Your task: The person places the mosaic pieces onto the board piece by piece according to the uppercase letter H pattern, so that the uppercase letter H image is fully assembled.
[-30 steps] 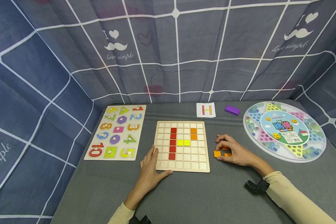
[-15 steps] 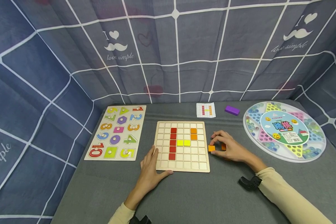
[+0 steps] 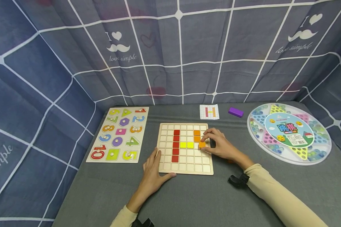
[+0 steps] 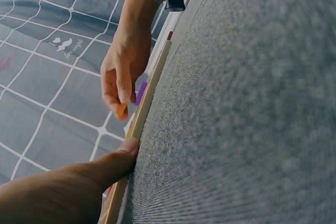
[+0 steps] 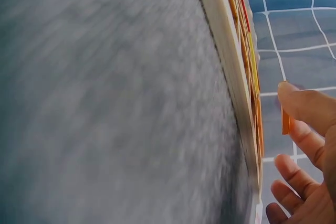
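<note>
A wooden grid board (image 3: 185,167) lies mid-table. On it are a column of several red tiles (image 3: 176,144), a pair of yellow tiles (image 3: 186,145) and two orange tiles (image 3: 197,135) at upper right. Between thumb and fingertips my right hand (image 3: 221,146) pinches another orange tile (image 3: 202,144) just above the board, below the two orange ones; the right wrist view shows that pinched tile (image 5: 285,121) on edge. My left hand (image 3: 152,171) rests against the board's lower left corner, thumb along the front edge. Another orange tile (image 3: 230,161) lies mostly hidden under the right hand.
Behind the board lie a small pattern card (image 3: 209,112) and a purple block (image 3: 236,112). A number-and-shape puzzle board (image 3: 116,135) is at left, and a round Chinese checkers set (image 3: 290,134) at right. A dark grid-patterned curtain (image 3: 164,47) surrounds the table.
My right hand has carried an orange tile leftward from beside the board to over its right side. The left hand has stayed in place.
</note>
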Action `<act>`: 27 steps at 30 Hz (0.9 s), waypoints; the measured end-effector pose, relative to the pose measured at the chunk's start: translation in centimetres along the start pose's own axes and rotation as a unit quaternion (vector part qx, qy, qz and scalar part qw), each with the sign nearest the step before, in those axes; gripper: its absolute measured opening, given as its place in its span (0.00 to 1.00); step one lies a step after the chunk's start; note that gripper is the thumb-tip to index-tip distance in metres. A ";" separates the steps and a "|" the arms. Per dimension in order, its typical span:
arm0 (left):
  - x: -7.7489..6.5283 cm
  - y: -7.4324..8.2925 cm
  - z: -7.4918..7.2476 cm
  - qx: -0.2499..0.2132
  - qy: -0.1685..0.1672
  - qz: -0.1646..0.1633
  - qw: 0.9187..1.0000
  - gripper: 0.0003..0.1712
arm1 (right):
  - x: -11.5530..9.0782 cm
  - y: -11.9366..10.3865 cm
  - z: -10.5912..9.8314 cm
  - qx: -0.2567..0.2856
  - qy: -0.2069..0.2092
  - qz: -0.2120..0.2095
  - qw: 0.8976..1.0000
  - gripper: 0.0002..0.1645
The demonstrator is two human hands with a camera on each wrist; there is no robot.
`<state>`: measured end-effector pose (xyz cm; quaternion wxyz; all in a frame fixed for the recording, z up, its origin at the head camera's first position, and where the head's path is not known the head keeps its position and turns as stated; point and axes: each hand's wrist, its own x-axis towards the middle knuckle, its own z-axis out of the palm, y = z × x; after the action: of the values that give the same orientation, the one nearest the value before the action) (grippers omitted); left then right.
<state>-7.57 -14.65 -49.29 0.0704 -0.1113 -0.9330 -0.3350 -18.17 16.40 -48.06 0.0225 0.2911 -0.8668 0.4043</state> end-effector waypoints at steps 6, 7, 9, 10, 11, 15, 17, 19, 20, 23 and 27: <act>0.0 -0.1 0.0 -0.005 0.000 0.002 1.000 0.64 | 0.8 0.0 0.9 -0.004 0.007 -0.004 1.000 0.17; 0.0 -0.1 0.0 -0.005 0.000 0.001 1.000 0.64 | 0.9 0.1 1.0 -0.005 0.009 -0.003 1.000 0.17; 0.0 0.0 -0.1 -0.007 -0.001 0.001 1.000 0.64 | 1.1 0.1 1.3 -0.007 0.009 0.003 1.000 0.16; 0.0 0.0 -0.1 -0.007 0.000 0.002 1.000 0.64 | 1.2 0.1 1.4 -0.007 0.009 0.006 1.000 0.16; 0.0 0.0 -0.1 -0.008 0.000 0.002 1.000 0.64 | 1.2 0.1 1.5 -0.008 0.009 0.010 1.000 0.16; 0.0 0.0 0.0 -0.004 0.001 0.003 1.000 0.63 | 1.4 0.0 1.7 -0.011 0.007 0.022 1.000 0.16; 0.0 0.1 0.0 -0.003 0.002 0.003 1.000 0.63 | 1.4 0.0 1.8 -0.012 0.006 0.026 1.000 0.15; 0.0 0.1 -0.1 -0.002 0.002 0.002 1.000 0.64 | 1.4 -0.1 1.8 -0.013 0.004 0.028 0.999 0.15; 0.0 0.1 -0.1 -0.003 0.002 0.001 1.000 0.64 | 1.4 -0.1 1.8 -0.013 0.003 0.030 0.999 0.15; 0.0 0.1 -0.2 -0.004 0.001 0.001 1.000 0.64 | 1.4 -0.1 1.9 -0.015 0.000 0.033 0.999 0.15; 0.0 0.1 -0.1 -0.004 0.001 0.002 1.000 0.64 | 1.5 0.0 1.9 -0.016 -0.003 0.037 0.999 0.15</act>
<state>-7.53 -14.67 -49.16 0.0718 -0.1127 -0.9313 -0.3388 -19.01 14.31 -48.90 0.0096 0.2593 -0.8833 0.3904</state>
